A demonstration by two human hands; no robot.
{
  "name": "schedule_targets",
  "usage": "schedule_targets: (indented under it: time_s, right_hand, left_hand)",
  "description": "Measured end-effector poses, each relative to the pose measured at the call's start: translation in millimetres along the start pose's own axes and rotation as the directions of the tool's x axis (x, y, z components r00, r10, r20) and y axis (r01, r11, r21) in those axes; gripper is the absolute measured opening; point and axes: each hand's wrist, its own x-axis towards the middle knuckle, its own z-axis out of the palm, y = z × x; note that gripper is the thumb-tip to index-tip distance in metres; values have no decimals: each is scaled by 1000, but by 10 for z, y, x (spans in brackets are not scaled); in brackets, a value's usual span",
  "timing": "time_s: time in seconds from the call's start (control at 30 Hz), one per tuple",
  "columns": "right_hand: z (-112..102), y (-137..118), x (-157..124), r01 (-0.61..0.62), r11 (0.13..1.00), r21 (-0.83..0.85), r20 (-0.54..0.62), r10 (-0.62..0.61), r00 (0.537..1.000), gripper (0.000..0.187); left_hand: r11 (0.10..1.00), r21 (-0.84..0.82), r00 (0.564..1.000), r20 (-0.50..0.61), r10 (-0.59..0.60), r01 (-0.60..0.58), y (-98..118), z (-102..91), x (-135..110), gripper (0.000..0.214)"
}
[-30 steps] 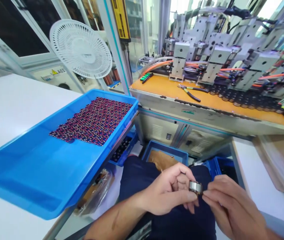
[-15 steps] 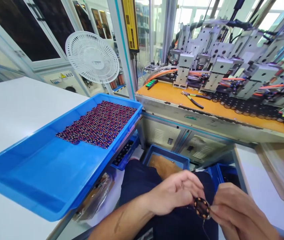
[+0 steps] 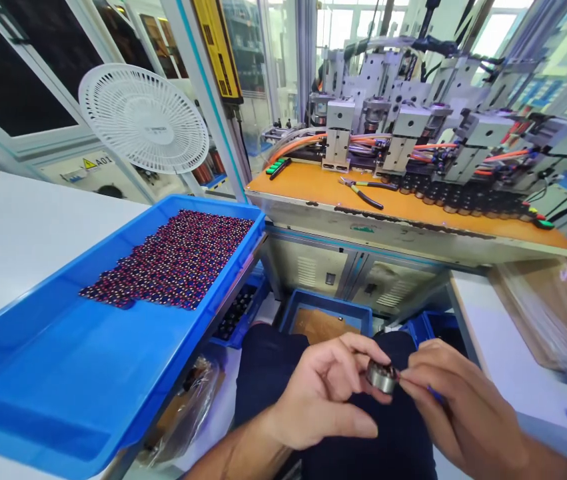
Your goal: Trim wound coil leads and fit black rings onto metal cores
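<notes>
A small motor stator [image 3: 382,379], round with a silver metal side and a darker top, is held above my lap. The fingertips of my left hand [image 3: 320,387] grip it from the far side, while the thumb stretches out below, apart from it. My right hand [image 3: 463,403] is closed in a pinch at the stator's right edge. Something thin and reddish, perhaps a wire end, shows at those fingertips, but it is too small to make out well.
To the left, a blue tray [image 3: 53,373] holds many small dark, red-dotted parts [image 3: 178,260]. Pliers [image 3: 363,192] lie on the orange bench [image 3: 308,183] before a machine [image 3: 408,130]. A white fan [image 3: 146,120] stands behind the tray. Below is another blue bin [image 3: 330,298].
The stator has turned from showing its copper-dotted face to showing its silver side. Both hands have risen slightly, and my left thumb has come away from it. The view has shifted right.
</notes>
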Motion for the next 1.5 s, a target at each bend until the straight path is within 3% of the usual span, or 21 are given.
schedule_targets:
  time_s: [0.1, 0.23, 0.33, 0.53, 0.7, 0.8, 0.93, 1.0, 1.07, 1.17, 1.27, 1.37, 1.5]
  right_hand:
    - [6, -9, -17, 4, 1000, 16, -7, -3, 1000, 18]
    - [-19, -15, -28, 47, 998, 33, 39, -49, 998, 18]
    - [-50, -4, -22, 62, 997, 36, 72, -64, 995, 19]
    - [-38, 5, -2, 49, 998, -48, 4, -49, 999, 18]
    - [-25, 13, 21, -42, 997, -62, 0, 42, 999, 15]
    - [-53, -2, 31, -25, 999, -40, 14, 26, 1000, 16]
    - [-94, -43, 42, 44, 999, 6, 32, -44, 999, 20]
    - [-104, -54, 35, 57, 998, 8, 43, -57, 997, 20]
    - [-107, -52, 19, 48, 999, -10, 48, -47, 998, 20]
    - [-99, -40, -6, 23, 999, -42, 32, -22, 999, 17]
    - [-60, -30, -17, -9, 998, -54, 18, 10, 1000, 15]
    - [22, -8, -27, -64, 998, 6, -66, 64, 996, 11]
    - [141, 36, -55, -141, 981, 136, -179, 164, 970, 10]
  left_hand:
    - [997, -67, 999, -35, 36, -38, -2, 5, 28, 32]
    - [972, -50, 970, -60, -234, 231, -122, -53, 23, 51]
    - [939, -34, 940, 14, -342, 342, -220, -114, -3, 43]
    - [980, -9, 980, 40, -196, 197, -170, -79, -7, 20]
    - [1000, 7, 999, -35, -18, 18, -60, -11, 2, 28]
    - [999, -47, 999, -47, 23, -25, -64, -13, 7, 39]
    - [972, -9, 970, -64, -236, 236, -156, -60, 1, 57]
    - [934, 22, 934, -12, -357, 357, -203, -95, -10, 53]
    - [920, 40, 919, 44, -392, 391, -220, -120, -23, 42]
    - [932, 88, 934, 41, -355, 351, -176, -97, -37, 29]
    - [951, 148, 962, -74, -263, 271, -90, -16, -37, 22]
    - [955, 241, 975, -177, -131, 172, -16, 37, -25, 22]
    - [909, 414, 985, -168, 35, 39, -9, 16, 12, 26]
